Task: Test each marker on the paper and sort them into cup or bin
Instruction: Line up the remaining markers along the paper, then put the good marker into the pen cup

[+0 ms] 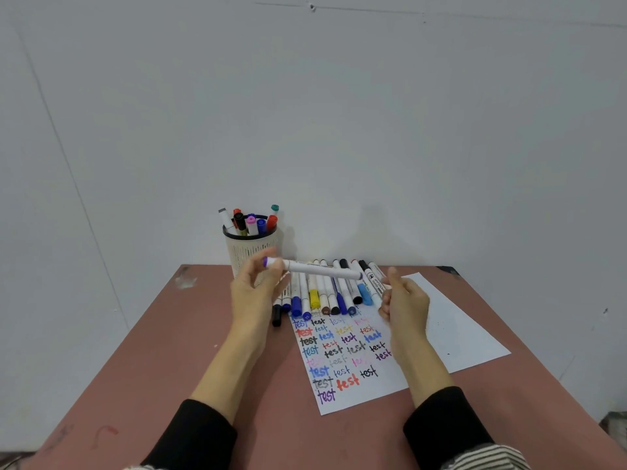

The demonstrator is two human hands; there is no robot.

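the purple-capped marker [314, 268] is held level in the air above the far edge of the table [169, 351], just in front of the cup [249, 249]. the left hand [252, 293] pinches it near the capped end with thumb and fingertips; its other end points toward the right hand [403, 301], which is apart from it, fingers loosely curled and thumb up, holding nothing that can be seen. whether the far end is capped is too blurred to tell.

under the marker, a row of markers [334, 290] lies side by side along the far edge, their near ends resting on the top of the paper [356, 354]. the paper lies slantwise on the right half of the table and carries many lines of "test" in several colours, a purple one lowest near its near corner. the cup, at the far left corner, already stands fairly full of markers. no bin is in view.

as a judgement, the job is perhaps halfway: many trials written, a cupful sorted, this marker apparently on its way to the cup, and the whole row left to test.
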